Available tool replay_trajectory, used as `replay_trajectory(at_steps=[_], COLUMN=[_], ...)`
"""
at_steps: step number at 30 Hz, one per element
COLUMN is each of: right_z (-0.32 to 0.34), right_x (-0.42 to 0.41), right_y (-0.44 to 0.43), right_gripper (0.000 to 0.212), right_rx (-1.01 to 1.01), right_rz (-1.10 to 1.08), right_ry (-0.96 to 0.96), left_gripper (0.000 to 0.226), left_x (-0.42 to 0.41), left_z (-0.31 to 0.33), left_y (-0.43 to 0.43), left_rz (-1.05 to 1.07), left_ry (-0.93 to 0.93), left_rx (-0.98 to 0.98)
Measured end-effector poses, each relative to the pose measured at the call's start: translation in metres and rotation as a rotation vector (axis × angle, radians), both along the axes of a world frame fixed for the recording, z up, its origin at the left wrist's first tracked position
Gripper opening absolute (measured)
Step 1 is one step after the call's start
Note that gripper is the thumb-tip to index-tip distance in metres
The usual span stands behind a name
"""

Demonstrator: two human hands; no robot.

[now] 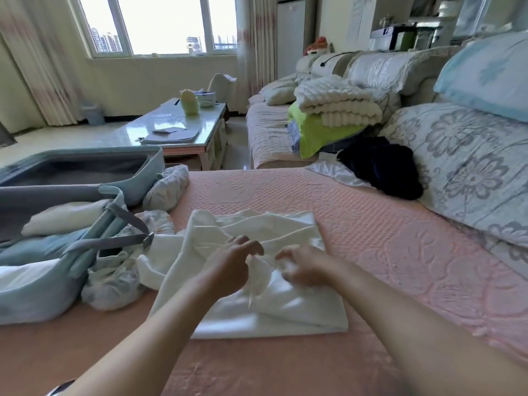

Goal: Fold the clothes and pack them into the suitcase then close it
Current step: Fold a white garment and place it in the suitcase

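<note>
Mid-fold on a white garment (257, 310), spread on the pink quilted cover (385, 252) just beside the open pale-blue suitcase (28, 298).

Left hand (228, 270) over the garment's middle, fingers curled and pinching a raised ridge of cloth. Right hand (305, 270) close beside it, blurred, fingers curled into the same bunched cloth. Near edge doubled flat; far part and left side rumpled, one corner trailing toward the suitcase. Inside the suitcase, a folded cream piece (65, 215) near a grey strap (108, 244). Not yet folded, by the look of it: a dark navy garment (380, 167) well apart on the right. Probably next: drawing the pinched ridge across, smoothing flat, then carrying the bundle left into the suitcase. Calls for even tension in both hands, so as not to undo the doubled edge.
</note>
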State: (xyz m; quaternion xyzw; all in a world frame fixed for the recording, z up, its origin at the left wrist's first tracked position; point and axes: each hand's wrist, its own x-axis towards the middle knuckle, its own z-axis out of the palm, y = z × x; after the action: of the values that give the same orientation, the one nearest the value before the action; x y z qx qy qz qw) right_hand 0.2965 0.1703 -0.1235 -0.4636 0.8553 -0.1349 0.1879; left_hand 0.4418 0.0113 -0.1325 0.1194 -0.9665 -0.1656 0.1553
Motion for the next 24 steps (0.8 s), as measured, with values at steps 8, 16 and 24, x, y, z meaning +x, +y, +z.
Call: replay_trajectory(at_steps=[8, 16, 24], right_z=[-0.011, -0.012, 0.001], right_x=[0.027, 0.025, -0.033], right_y=[0.024, 0.04, 0.017], right_gripper=[0.061, 0.035, 0.019], right_rx=[-0.013, -0.108, -0.395], right_rz=[0.169, 0.147, -0.198], right_ry=[0.092, -0.191, 0.01], left_gripper=[0.032, 0.027, 0.023], left_x=[-0.001, 0.023, -0.046], left_z=[-0.016, 0.021, 0.022], left_y=[-0.02, -0.021, -0.032], left_rz=[0.011, 0.039, 0.15], left_ry=[-0.259, -0.582, -0.214], left_rx=[-0.226, -0.102, -0.032])
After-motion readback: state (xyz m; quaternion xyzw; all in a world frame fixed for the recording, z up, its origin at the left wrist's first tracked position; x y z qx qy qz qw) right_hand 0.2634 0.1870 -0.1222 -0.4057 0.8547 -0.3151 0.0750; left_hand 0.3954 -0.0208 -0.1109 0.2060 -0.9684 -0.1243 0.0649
